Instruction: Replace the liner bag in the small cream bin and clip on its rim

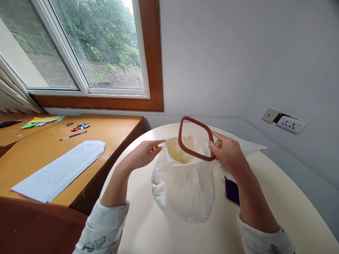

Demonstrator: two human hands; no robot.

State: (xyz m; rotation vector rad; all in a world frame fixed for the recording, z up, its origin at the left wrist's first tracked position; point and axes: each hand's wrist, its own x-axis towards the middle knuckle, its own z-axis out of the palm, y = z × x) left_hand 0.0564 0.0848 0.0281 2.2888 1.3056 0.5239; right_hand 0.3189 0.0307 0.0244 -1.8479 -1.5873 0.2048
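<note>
Right hand (226,151) pinches reddish-brown rounded-square frame (196,154), tilted over open white translucent plastic bag (185,190) between hands. Left hand (141,153) grips nothing, fingers extended at bag's rim; contact unclear.

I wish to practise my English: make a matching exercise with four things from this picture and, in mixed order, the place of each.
Things:
1. brown frame
2. pen
3. white plastic bag
4. dark purple item

Places:
A. on the round table, partly hidden by the right forearm
B. held in the right hand
C. nearest to the left hand
D. on the wooden desk

Pairs: 1-B, 2-D, 3-C, 4-A
</note>
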